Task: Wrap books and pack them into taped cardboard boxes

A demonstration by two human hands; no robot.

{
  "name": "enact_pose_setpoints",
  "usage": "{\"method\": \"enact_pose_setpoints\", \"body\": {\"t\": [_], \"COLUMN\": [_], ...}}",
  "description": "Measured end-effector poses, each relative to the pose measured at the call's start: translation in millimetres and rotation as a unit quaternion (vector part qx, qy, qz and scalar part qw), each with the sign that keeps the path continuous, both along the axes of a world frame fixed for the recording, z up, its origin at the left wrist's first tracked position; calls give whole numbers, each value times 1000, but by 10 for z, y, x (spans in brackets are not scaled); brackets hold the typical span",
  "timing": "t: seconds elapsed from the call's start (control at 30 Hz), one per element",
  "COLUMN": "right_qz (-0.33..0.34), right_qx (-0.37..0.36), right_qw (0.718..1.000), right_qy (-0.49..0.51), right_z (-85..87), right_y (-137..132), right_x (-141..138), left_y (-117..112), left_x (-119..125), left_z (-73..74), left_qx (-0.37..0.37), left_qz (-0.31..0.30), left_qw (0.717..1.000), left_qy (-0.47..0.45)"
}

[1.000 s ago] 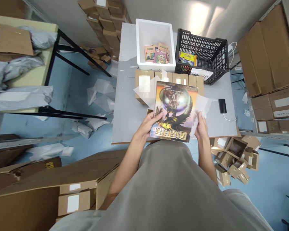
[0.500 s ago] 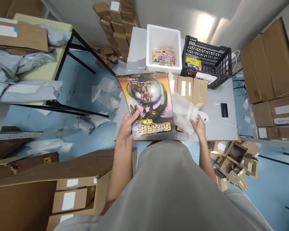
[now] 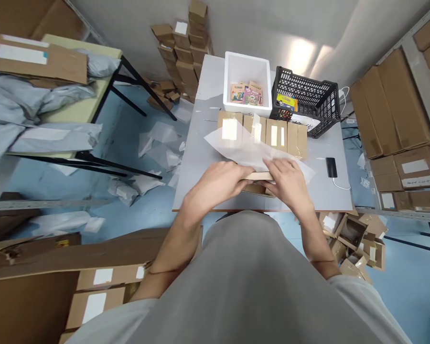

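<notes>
At the front of the table my left hand and my right hand are close together. Both are closed on a thin pale block, seen edge-on, apparently the book with its cover turned out of sight. A white translucent sheet or sleeve spreads out behind it and passes by my right fingers. Just below the hands, an open cardboard box partly shows. Several brown cartons with white labels stand in a row beyond the sheet.
Behind the cartons are a white foam box with small colourful packs and a black crate. A phone on a cable lies on the right. Wrapped parcels cover a side table; a big carton stands at lower left.
The book's bright cover has turned out of view and the book has gone edge-on. My left hand has moved right, my right hand left, and they meet at it. The sheet has spread out behind.
</notes>
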State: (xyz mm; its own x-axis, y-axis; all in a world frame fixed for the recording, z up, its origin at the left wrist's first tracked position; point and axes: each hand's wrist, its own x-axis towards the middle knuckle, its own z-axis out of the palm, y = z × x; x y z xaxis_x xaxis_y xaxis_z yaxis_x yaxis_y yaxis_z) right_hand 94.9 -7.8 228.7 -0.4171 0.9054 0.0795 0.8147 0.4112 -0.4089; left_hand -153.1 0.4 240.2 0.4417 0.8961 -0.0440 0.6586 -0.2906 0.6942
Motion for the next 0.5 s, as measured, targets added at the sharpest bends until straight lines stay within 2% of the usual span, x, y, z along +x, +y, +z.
{"method": "enact_pose_setpoints", "body": {"t": [0.07, 0.17, 0.27, 0.37, 0.43, 0.5], "right_qz": [-15, -77, -104, -84, -84, -102], "right_qx": [-43, -56, -60, -121, -169, -206], "right_qw": [998, 995, 990, 970, 950, 929], "right_qy": [-44, -31, 68, 191, 249, 291], "right_z": [-108, -281, -385, -419, -422, -425], "right_y": [12, -12, -74, -149, -195, -234], "right_x": [43, 146, 188, 162, 126, 79], "left_y": [37, 191, 430, 668, 801, 912], "left_x": [13, -29, -20, 108, 215, 314], "left_z": [39, 35, -29, -147, -237, -323], "left_qx": [17, 52, 52, 39, 10, -41], "left_qz": [-13, 34, 69, 119, 117, 82], "left_qw": [1000, 996, 987, 975, 969, 963], "left_qy": [6, -64, -134, -183, -218, -254]}}
